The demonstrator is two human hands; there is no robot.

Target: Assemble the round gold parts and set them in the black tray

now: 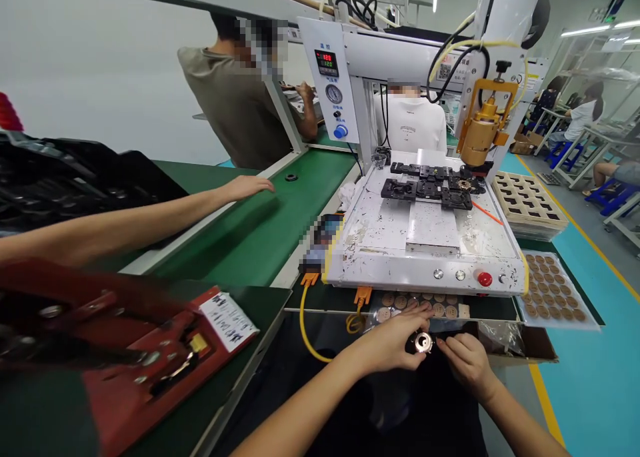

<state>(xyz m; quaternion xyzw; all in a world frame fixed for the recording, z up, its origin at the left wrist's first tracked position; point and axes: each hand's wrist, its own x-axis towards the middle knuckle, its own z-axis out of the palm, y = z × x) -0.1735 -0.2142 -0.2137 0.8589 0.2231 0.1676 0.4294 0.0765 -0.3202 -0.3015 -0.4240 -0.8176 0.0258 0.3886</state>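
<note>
My left hand [400, 337] is closed on a small round metal part [423, 342] with a shiny copper-toned ring, held by its edge between thumb and fingers over my lap. Close by on the right, my right hand [467, 364] has its fingers curled in a pinch, thumb and forefinger tips near the part's right side. Whatever those fingertips hold, if anything, is too small to make out. Just beyond my hands, a sheet of round copper-brown discs [400, 302] lies partly under the white press machine [375, 260].
Black fixtures [433, 187] sit on the machine bed below a brass-coloured press head [480, 134]. A co-worker's arm [200, 207] reaches over the green conveyor belt [310, 190], near a black ring [291, 177]. A red hand press [165, 357] stands left; more discs [553, 287] lie right.
</note>
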